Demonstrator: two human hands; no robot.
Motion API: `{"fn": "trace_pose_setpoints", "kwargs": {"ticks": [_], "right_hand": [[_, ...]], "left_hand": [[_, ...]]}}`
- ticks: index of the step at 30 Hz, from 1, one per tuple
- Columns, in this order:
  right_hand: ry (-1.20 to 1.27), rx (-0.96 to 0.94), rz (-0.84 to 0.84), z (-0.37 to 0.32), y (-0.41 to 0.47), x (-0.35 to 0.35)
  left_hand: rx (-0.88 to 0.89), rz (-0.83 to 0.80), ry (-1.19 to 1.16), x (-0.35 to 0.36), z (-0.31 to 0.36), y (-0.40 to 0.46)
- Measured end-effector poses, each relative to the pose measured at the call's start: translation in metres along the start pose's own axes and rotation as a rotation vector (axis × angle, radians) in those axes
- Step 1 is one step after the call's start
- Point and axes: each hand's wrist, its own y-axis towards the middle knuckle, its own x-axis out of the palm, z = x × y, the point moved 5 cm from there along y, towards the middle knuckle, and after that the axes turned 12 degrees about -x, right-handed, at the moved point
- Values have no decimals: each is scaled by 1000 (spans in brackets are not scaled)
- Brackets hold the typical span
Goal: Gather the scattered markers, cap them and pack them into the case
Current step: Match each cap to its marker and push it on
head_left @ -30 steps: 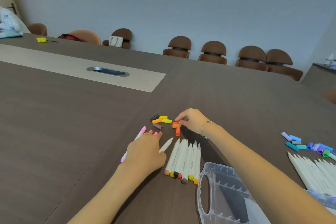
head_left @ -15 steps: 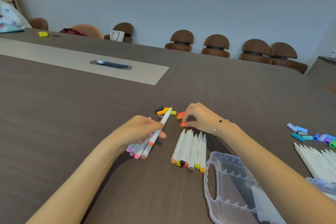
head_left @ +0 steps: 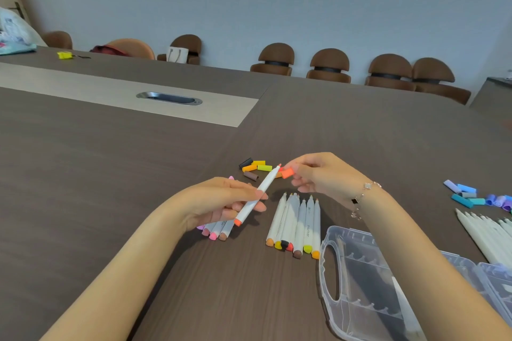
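My left hand (head_left: 221, 202) holds a white marker with an orange end (head_left: 259, 194), tip up and to the right, above the table. A few capped pink-toned markers (head_left: 216, 232) lie under that hand. My right hand (head_left: 318, 174) pinches an orange cap (head_left: 286, 173) just beside the marker's bare tip. Several uncapped markers (head_left: 296, 224) lie in a row between my hands. Loose caps (head_left: 253, 167) in black, yellow, orange, green and brown lie behind them. The clear plastic case (head_left: 360, 285) lies open at the lower right.
At the right edge lie more white markers (head_left: 487, 235) and blue, teal and purple caps (head_left: 471, 196). A metal cable slot (head_left: 169, 98) sits in the table's light strip. Brown chairs (head_left: 329, 65) line the far side. A yellow object (head_left: 65, 55) lies far left.
My left hand has picked up the orange-ended marker and lifted it. My right hand took an orange cap from the pile and brought it to the marker's tip.
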Motion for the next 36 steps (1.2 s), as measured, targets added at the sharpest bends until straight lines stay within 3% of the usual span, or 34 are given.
{"fn": "trace_pose_setpoints", "kwargs": {"ticks": [5,14,19,24,32,36], "right_hand": [[55,101,61,0,0,3],[87,61,167,4,1,1],[29,21,62,5,1,9],[34,-45,95,-1,3,15],[-72,-162,152,-8,8,20],[-29,-150,131,-5,6,18]], "left_hand": [[-9,-6,6,5,1,-2],[-24,-5,35,7,1,0],[5,-12,108,12,2,-3],[113,113,188,12,2,-2],[105,227,33,39,-6,3],[145,349,174,31,-2,4]]}}
